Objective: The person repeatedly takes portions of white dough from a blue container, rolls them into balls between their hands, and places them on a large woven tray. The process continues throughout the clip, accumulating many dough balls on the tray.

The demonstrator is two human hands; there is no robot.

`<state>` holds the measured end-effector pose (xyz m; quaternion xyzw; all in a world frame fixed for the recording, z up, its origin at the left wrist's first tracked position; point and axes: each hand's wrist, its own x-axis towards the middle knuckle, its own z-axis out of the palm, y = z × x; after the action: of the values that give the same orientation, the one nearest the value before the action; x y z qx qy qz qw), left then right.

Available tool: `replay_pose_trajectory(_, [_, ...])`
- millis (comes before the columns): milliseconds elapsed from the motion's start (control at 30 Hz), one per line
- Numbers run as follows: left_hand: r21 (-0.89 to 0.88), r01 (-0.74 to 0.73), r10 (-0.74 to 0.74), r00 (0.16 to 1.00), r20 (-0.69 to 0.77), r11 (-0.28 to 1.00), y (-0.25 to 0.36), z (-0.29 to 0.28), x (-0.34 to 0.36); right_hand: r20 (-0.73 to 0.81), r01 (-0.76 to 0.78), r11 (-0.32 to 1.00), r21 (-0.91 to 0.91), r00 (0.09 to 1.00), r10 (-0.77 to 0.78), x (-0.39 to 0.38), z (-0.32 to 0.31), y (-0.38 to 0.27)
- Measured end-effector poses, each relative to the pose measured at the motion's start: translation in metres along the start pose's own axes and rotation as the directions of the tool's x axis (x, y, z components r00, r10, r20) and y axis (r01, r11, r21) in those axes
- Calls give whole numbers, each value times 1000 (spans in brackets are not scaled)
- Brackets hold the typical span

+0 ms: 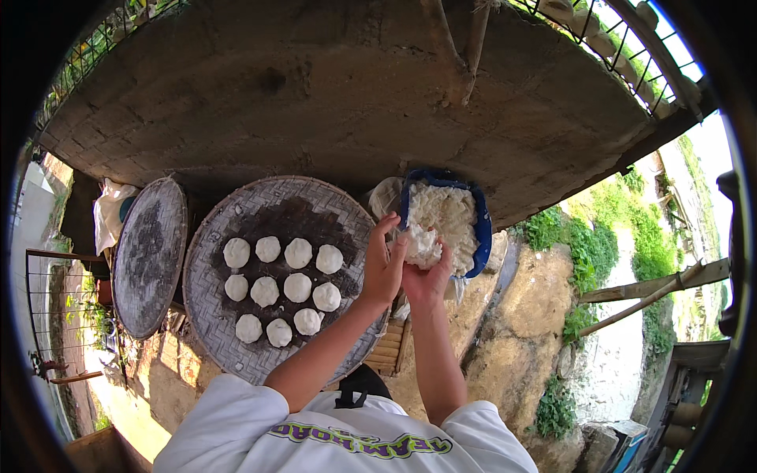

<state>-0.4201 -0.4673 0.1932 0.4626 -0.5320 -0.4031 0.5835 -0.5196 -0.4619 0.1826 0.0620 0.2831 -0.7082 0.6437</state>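
My right hand [426, 282] cups a rough lump of white, crumbly dough [423, 247] in front of a blue-rimmed tub [483, 229]. More of the same white mass [445, 211] fills that tub. My left hand [383, 266] is beside the lump with its fingers stretched out and its thumb toward it; whether it touches the lump I cannot tell. To the left lies a big round woven tray [217, 331], bearing several white balls [297, 287] set out in rows.
Another round woven tray [150, 256] leans at the far left. A brown wall [315, 94] rises behind the trays and tub. Slatted wood [386, 351] shows below the large tray. Stony ground [528, 315] with green plants and wooden poles [654, 292] lies at the right.
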Motion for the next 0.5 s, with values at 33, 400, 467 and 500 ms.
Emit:
replay_pose_trajectory(33, [-352, 250, -242, 968, 68, 902, 5, -18, -8, 73, 14, 999, 35, 997, -17, -17, 6, 9])
replay_pose_trajectory(400, [-683, 510, -595, 792, 135, 523, 71, -147, -69, 130, 156, 836, -526, 986, -103, -157, 43, 123])
replay_pose_trajectory(467, [-737, 486, -617, 778, 120, 470, 85, -183, -90, 209, 265, 807, -527, 961, -179, -180, 46, 152])
replay_pose_trajectory(500, [-792, 539, -677, 699, 231, 287, 90, -205, -98, 287, 323, 699, -638, 942, -174, -188, 48, 164])
